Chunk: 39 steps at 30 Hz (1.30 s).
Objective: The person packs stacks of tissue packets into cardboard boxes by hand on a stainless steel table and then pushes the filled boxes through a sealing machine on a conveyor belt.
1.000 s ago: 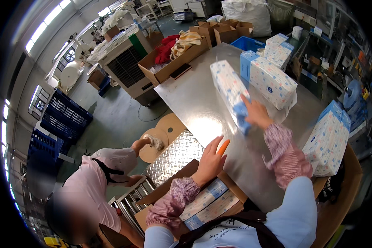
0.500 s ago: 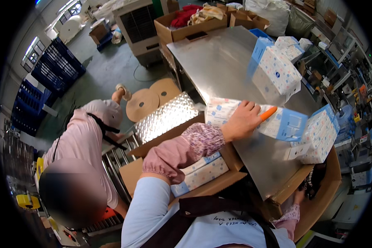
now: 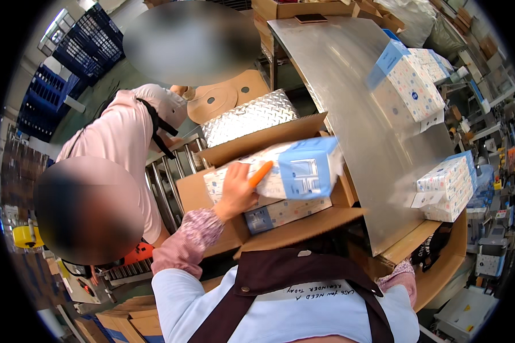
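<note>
My left hand (image 3: 238, 191) is closed on a soft plastic-wrapped pack (image 3: 303, 168), white with a small pastel pattern and a blue end. An orange finger-shaped cover (image 3: 261, 173) shows at the thumb. The pack is over an open cardboard carton (image 3: 303, 235), where a similar pack (image 3: 289, 215) lies. My right arm, in a patterned sleeve (image 3: 403, 279), reaches down at the lower right beside another open carton (image 3: 447, 271); the hand itself is hidden. A dark bundle (image 3: 435, 246) is in that carton.
A metal table (image 3: 349, 74) bears wrapped packs (image 3: 415, 91) at its far right and another pack (image 3: 447, 186) nearer. A co-worker in pink (image 3: 111, 134) bends at the roller conveyor (image 3: 169, 180) on the left. Another blurred person (image 3: 191, 43) is beyond. A diamond-plate metal sheet (image 3: 249, 118) adjoins the carton.
My left hand has carried the pack leftward from above the metal table to over the carton. The view has shifted, and a second person has come into it at the top. My right hand is now hidden.
</note>
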Available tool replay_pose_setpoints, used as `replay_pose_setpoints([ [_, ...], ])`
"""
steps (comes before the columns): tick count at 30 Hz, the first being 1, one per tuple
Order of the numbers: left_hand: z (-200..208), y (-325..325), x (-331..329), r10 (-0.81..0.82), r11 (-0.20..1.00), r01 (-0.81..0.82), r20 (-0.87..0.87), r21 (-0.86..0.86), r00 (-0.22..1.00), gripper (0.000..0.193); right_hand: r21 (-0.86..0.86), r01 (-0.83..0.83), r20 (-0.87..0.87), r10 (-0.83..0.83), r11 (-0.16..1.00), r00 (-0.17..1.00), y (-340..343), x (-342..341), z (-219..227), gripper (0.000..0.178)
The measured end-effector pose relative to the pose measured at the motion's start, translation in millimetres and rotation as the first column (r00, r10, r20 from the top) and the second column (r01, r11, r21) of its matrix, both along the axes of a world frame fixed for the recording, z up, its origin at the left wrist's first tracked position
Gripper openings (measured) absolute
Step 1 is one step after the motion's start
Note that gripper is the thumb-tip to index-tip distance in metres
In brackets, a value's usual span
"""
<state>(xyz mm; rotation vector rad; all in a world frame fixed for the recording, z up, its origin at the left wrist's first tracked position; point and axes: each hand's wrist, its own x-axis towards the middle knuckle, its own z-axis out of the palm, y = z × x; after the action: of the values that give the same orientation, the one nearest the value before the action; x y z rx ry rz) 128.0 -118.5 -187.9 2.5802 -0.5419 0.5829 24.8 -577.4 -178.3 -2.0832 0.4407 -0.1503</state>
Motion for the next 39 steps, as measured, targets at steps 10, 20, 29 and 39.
replay_pose_setpoints([
  [10, -228.8, 15.7, 55.1, 0.253, 0.967, -0.189, -0.573, 0.17, 0.78, 0.071, -0.067, -0.196, -0.067, 0.192, 0.978, 0.979, 46.5, 48.3, -7.3, 0.024],
  [20, -182.7, -60.9, 29.2, 0.091, 0.995, -0.096, -0.205, -0.012, 0.975, 0.076, -0.119, -0.161, -0.022, 0.159, 0.98, 0.987, 41.0, 93.4, -22.7, 0.024],
  [29, -292.0, -81.3, 71.7, -0.055, 0.977, 0.165, -0.588, 0.135, 0.807, 0.093, -0.008, 0.018, 0.165, -0.017, 1.0, 0.986, 4.2, 118.3, 17.4, 0.024],
  [39, -171.6, -38.4, 35.2, -0.298, 0.951, 0.244, -0.78, -0.191, 0.55, 0.058, 0.312, -0.22, 0.248, 0.144, 0.924, 0.958, 42.6, 108.2, 92.9, 0.026],
])
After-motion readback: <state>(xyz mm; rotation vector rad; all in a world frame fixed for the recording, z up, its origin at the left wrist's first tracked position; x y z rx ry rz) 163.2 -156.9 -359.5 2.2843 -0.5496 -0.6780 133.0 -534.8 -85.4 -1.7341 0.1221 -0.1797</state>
